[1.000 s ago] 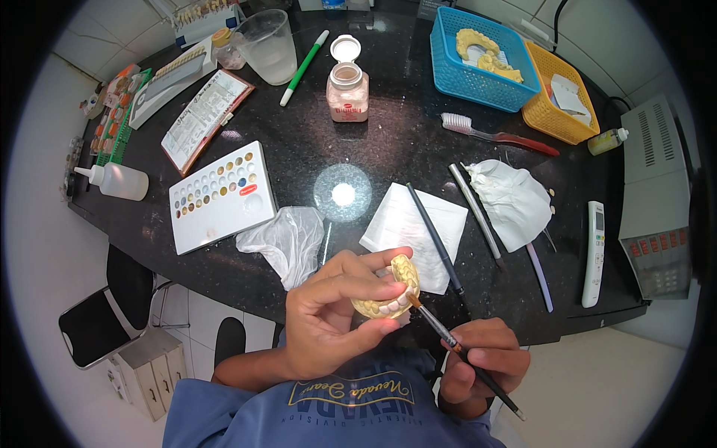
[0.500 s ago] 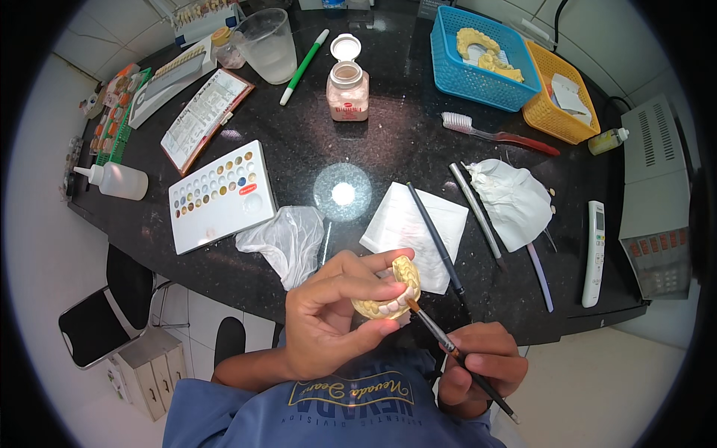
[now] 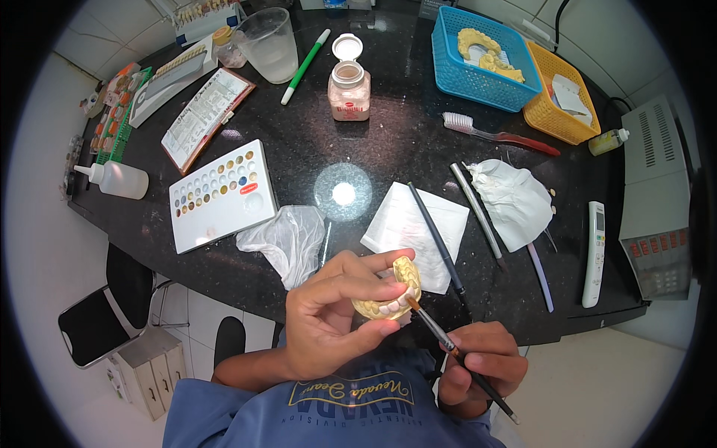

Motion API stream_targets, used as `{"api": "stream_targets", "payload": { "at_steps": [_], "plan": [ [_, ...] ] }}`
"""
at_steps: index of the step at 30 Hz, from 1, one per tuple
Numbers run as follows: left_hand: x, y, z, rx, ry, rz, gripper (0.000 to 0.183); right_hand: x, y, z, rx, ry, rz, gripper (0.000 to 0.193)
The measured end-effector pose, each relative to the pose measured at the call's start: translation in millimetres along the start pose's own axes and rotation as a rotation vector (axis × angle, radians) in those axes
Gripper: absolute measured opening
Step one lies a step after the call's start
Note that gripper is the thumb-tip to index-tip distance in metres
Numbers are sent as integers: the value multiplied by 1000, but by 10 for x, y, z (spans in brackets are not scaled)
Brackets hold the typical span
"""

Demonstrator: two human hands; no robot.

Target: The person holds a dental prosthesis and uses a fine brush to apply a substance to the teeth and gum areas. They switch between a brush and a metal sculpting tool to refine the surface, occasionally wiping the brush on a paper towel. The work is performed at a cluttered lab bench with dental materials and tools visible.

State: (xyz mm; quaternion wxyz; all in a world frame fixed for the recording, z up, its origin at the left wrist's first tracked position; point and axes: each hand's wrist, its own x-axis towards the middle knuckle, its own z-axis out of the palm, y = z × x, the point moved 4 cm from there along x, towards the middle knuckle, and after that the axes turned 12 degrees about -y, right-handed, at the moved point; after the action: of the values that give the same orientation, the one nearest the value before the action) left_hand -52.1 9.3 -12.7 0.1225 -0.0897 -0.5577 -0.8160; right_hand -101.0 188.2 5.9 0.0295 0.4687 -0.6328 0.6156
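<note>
My left hand (image 3: 328, 313) is closed on a yellowish plaster dental model (image 3: 407, 273), its thumb below and fingers above. Pale artificial teeth (image 3: 392, 305) sit along the near rim of the model. Between the fingers and thumb of my right hand (image 3: 485, 364) is a slim paintbrush (image 3: 442, 340) with a dark handle and metal ferrule. Its brown bristle tip touches, or nearly touches, the teeth at the model's right side. Just beyond the model lies a folded white tissue (image 3: 396, 220) with a dark-handled brush (image 3: 436, 239) across it.
Left of my hands are a white paint palette (image 3: 216, 196) and a crumpled plastic bag (image 3: 287, 243). An open jar of pinkish powder (image 3: 349, 93) stands farther back. To the right lie a metal-handled brush (image 3: 478, 213), a white cloth (image 3: 514, 201), a toothbrush (image 3: 500, 137) and a remote control (image 3: 594, 254). Blue basket (image 3: 478, 88) behind.
Almost nothing differs. Both hands, the dental model and the brush keep their positions; the view has shifted very slightly.
</note>
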Motion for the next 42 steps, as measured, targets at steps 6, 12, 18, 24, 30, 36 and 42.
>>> {"api": "stream_targets", "payload": {
  "at_steps": [6, 12, 18, 24, 30, 36, 42],
  "plan": [
    [-16, -36, -11, -23, 2, -8, 33, 31, 2, 61, -108, -14, 24, 28],
    [-14, -5, 2, -23, 7, 1, 32, -9, -10, 5, -11, 7, 1, 31],
    [-8, -34, -8, -22, -5, 10, 33, 18, -11, 67, -106, -14, 38, 28],
    [-14, -3, -2, -28, -3, -6, 33, -8, -24, 66, -100, 27, 21, 28],
    [-14, -12, -1, -31, -4, 6, 33, 24, -29, 71, -99, -11, 40, 27],
    [-19, -6, 0, -28, -3, 1, 33, 16, -32, 67, -93, -11, 22, 26],
    [-17, -4, 1, -27, 0, 1, 33, -2, -16, 20, 1, -23, 10, 32]
  ]
}}
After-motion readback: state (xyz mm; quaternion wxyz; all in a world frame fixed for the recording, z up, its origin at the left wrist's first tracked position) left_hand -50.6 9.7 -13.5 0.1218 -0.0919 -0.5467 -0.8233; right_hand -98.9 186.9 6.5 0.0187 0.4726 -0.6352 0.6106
